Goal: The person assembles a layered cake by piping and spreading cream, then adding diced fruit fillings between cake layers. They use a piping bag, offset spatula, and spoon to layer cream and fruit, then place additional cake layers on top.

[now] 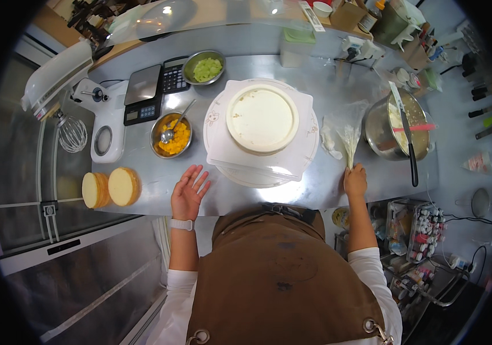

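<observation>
My left hand (187, 194) is raised palm up at the table's front edge, fingers apart, holding nothing. My right hand (355, 183) grips the twisted end of a clear piping bag (350, 133) with pale cream in it, lying on the steel table. Between the hands a round cake layer coated in pale cream (263, 116) sits on a white square board (237, 158) over a round turntable (212, 129) with printed figures. To its left stands a steel bowl of diced yellow fruit (179, 140) with a spoon; behind is a steel bowl of green diced fruit (206, 70).
Sponge cake rounds (123, 186) stand on edge at front left. A stand mixer (108, 116), a scale (143, 92) and a calculator (174, 78) are at back left. At right, a steel pot (379, 131) bears a palette knife (406, 125) and a pink spatula (422, 127).
</observation>
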`<state>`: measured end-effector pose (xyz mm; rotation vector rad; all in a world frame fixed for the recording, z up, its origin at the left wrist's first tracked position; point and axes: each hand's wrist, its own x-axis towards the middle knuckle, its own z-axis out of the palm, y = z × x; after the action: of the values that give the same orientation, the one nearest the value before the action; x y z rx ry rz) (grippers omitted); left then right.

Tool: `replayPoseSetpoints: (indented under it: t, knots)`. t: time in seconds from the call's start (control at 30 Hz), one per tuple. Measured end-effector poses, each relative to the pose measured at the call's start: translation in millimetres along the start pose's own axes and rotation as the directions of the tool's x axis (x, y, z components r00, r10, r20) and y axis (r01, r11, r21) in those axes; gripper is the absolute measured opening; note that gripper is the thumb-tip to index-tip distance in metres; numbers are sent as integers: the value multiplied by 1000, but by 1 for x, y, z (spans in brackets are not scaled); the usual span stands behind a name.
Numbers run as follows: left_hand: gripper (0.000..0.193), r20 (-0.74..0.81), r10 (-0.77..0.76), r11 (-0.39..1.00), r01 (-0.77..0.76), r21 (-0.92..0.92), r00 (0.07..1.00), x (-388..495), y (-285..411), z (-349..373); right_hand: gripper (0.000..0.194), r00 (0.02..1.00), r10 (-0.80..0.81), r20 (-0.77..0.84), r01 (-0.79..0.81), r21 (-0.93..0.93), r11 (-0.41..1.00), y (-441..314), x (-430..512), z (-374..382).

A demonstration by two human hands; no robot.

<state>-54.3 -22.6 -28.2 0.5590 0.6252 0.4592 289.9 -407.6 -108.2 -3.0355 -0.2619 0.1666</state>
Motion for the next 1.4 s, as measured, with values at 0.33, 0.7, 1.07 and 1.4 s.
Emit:
replayPoseSetpoints:
  t: [0.33,0.7,1.07,1.4]
  knots:
    - [40,-106,112,964,-82,254,988,23,37,9,33,880,-379,-287,441,193,877,-55,10,-76]
    - [25,-15,400,597,-248,763,917,188,132,33,12,929,-328,-172,370,452,812,-87,6,-84]
    - [15,229,684,-310,-8,951,693,222,150,-72,10,976,-197,-92,217,491,844,-61,-5,-71]
    - [32,71,289,-266,8,964,955,363,129,12,10,955,-237,-179,296,491,819,-86,-4,-106]
